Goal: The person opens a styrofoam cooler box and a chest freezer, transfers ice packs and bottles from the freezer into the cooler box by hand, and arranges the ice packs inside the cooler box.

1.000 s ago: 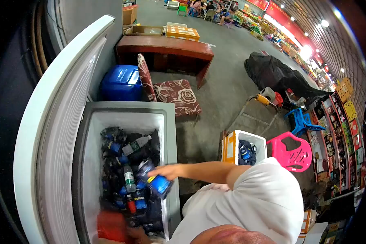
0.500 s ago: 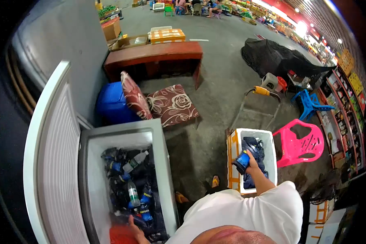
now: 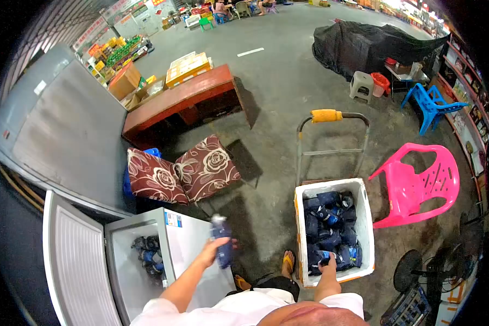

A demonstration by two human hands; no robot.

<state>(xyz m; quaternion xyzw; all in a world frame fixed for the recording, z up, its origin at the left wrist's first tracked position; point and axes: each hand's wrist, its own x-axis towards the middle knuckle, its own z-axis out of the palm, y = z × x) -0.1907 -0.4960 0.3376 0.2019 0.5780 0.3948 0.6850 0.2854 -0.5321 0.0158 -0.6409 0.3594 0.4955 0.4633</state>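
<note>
My left hand (image 3: 212, 253) is closed around a dark blue bottle (image 3: 221, 245) with a whitish top, held upright beside the chest freezer (image 3: 193, 244); the bottle is slightly blurred. My right hand (image 3: 327, 264) reaches into the near end of a white foam box (image 3: 368, 239), its fingers curled on a dark bottle with a blue label (image 3: 323, 255). Several dark-wrapped bottles (image 3: 330, 217) fill the box around it. More dark bottles (image 3: 148, 255) lie inside the freezer, whose white lid (image 3: 73, 261) stands open.
The foam box rests by a hand trolley with a yellow-wrapped handle (image 3: 327, 115). A pink plastic chair (image 3: 418, 182) stands right of it. A flower-patterned chair (image 3: 206, 168) and a red-brown table (image 3: 182, 98) are ahead on the left. A fan (image 3: 418, 271) stands at lower right.
The view has swung right. My left hand has come out of the freezer and now holds a bottle outside it. My right hand has lowered with its bottle into the box's near end.
</note>
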